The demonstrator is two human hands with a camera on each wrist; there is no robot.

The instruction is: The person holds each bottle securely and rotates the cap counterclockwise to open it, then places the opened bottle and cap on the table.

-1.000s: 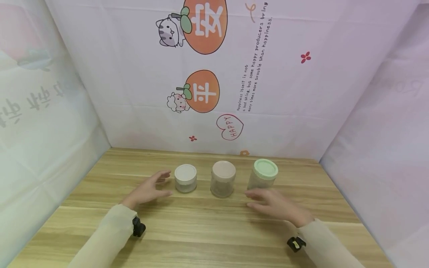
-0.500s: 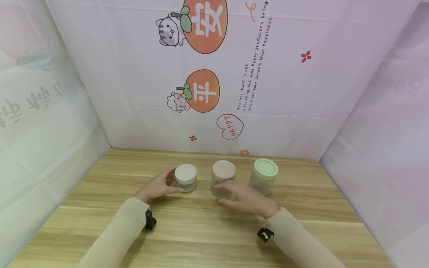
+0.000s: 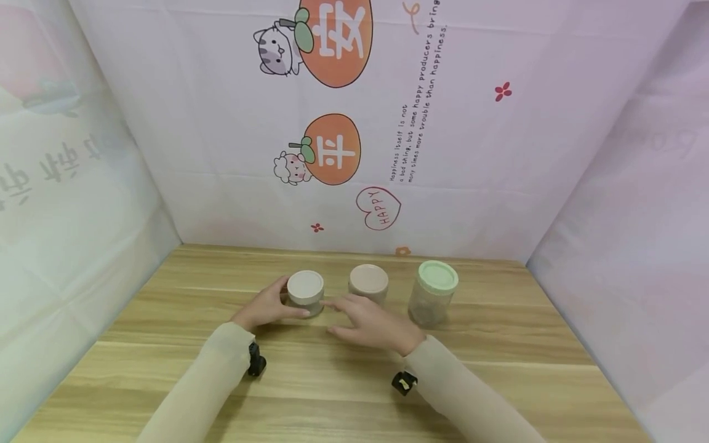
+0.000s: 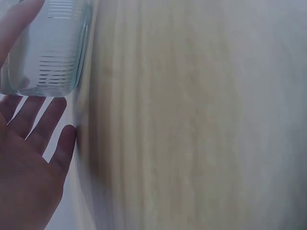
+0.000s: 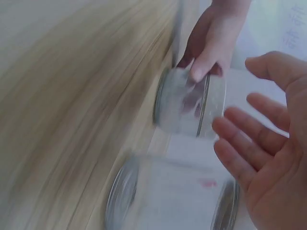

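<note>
- Short jar (image 3: 306, 292) with white lid stands at left of the row on the wooden table (image 3: 310, 394). Left hand (image 3: 270, 306) grips it, thumb on near side, fingers round the left and far side.
- Right hand (image 3: 372, 323) holds nothing, fingers loosely extended, tips at the short jar's right side; contact cannot be told.
- Middle jar (image 3: 368, 280), pink lid, stands partly hidden behind the right hand. Likely the main hazard: a careless sweep of knuckles or forearm could tip it.
- Green-lidded jar (image 3: 433, 295) stands at right, beyond the right forearm; a wide elbow swing might knock it.
- Clear glass looks smooth; a light pinch could slip.
- If the right fingers push before the left grip is firm, the short jar could skid left.
- Lifting by the lid alone risks it coming off; its tightness cannot be seen.
</note>
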